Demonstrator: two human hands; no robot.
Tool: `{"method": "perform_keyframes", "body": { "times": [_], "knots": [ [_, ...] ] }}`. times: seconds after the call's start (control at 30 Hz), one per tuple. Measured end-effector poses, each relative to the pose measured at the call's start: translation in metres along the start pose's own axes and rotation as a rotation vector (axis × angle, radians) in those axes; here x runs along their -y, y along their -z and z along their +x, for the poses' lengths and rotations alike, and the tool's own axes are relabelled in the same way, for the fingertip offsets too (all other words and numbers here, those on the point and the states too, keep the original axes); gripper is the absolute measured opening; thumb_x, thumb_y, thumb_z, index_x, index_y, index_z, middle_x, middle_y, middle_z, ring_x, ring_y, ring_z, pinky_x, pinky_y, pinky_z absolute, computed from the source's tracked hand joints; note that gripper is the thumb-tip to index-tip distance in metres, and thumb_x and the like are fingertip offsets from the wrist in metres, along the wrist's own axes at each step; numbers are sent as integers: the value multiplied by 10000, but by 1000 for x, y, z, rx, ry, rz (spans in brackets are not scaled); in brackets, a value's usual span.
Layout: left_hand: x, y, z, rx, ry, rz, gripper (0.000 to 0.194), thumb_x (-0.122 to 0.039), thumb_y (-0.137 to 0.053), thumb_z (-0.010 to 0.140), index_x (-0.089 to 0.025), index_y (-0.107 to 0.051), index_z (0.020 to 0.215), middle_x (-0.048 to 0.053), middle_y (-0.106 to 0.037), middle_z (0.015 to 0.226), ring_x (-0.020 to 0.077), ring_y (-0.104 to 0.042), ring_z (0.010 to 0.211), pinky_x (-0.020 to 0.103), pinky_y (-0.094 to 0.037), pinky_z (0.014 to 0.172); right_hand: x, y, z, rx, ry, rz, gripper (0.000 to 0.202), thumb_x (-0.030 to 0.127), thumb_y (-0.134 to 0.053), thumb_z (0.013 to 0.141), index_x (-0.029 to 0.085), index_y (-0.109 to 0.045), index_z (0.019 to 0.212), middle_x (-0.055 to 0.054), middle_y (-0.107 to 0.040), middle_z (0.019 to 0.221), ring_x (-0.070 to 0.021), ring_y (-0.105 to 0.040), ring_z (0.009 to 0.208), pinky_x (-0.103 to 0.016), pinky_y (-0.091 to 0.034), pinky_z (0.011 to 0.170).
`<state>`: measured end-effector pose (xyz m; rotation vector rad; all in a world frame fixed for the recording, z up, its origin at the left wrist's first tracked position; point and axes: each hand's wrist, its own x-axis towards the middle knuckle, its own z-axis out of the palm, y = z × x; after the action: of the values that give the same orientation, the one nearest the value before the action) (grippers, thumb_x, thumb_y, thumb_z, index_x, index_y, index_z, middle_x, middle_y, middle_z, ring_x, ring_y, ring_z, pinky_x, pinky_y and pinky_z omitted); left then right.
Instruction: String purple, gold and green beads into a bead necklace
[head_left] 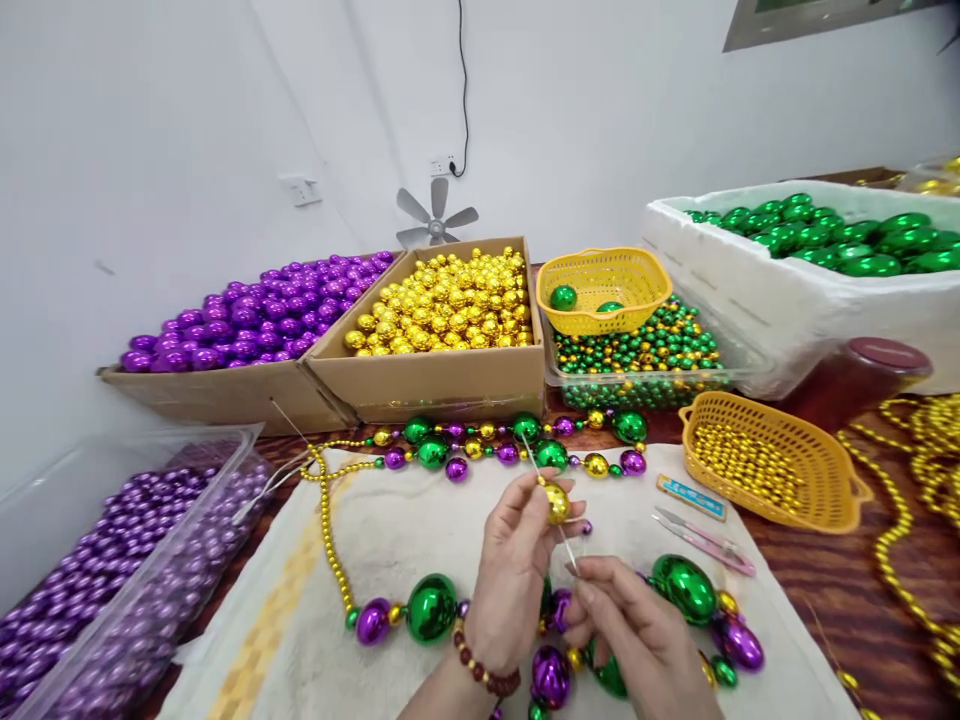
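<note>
Over the white cloth (pixel 285 560), my left hand (pixel 517 560) holds a shiny gold bead (pixel 556 503) between thumb and fingers. A thin needle (pixel 530 452) sticks up out of the bead, and white cord (pixel 567 545) shows below it. My right hand (pixel 622 620) pinches that cord just under the bead. Beneath both hands lies a strand of big green, purple and gold beads, partly hidden; a large green bead (pixel 431 608) is left of my left wrist. Another strand with a green bead (pixel 551 456) crosses the cloth's back edge.
Boxes of purple balls (pixel 247 310) and gold balls (pixel 450 300) stand behind. A clear bin of purple beads (pixel 127 560) is left. At right are a yellow basket (pixel 840 490), pink-handled snips (pixel 712 545), a blue-labelled packet (pixel 691 497) and a foam box (pixel 787 300).
</note>
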<state>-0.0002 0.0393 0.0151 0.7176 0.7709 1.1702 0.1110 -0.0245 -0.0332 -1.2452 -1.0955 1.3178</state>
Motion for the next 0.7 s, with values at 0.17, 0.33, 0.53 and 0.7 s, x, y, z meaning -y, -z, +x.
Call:
{"method": "perform_keyframes", "body": {
  "times": [0.17, 0.33, 0.53, 0.7],
  "knots": [
    [12, -5, -7, 214, 45, 347, 370, -333, -639, 863, -228, -613, 1217, 102, -625, 1216, 213, -617, 1024, 310, -483, 857, -3, 19, 1, -136, -26, 77, 293, 463, -581, 905, 179, -605, 971, -50, -700, 789, -165, -654, 662, -209, -443, 520],
    [-13, 17, 20, 101, -67, 621, 293, -385, -575, 890, -199, -672, 1094, 93, -671, 1134, 229, -612, 1046, 351, -454, 936, -4, 42, -10, -290, -32, 225, 248, 413, -652, 872, 172, -605, 906, -59, -716, 803, -156, -659, 631, -195, -416, 489],
    [-23, 43, 63, 162, -164, 955, 300, -395, -564, 890, -202, -649, 1104, 70, -684, 1091, 214, -619, 987, 335, -464, 864, -7, 49, -11, -319, -6, 337, 224, 383, -653, 882, 169, -585, 888, -50, -722, 779, -140, -663, 616, -178, -415, 483],
    [-14, 24, 77, 305, -265, 1296, 256, -364, -497, 930, -227, -660, 1072, 40, -693, 1066, 203, -619, 966, 327, -454, 848, -13, 46, -11, -295, 25, 376, 218, 373, -618, 910, 163, -593, 859, -51, -717, 771, -127, -653, 600, -179, -416, 488]
  ]
}}
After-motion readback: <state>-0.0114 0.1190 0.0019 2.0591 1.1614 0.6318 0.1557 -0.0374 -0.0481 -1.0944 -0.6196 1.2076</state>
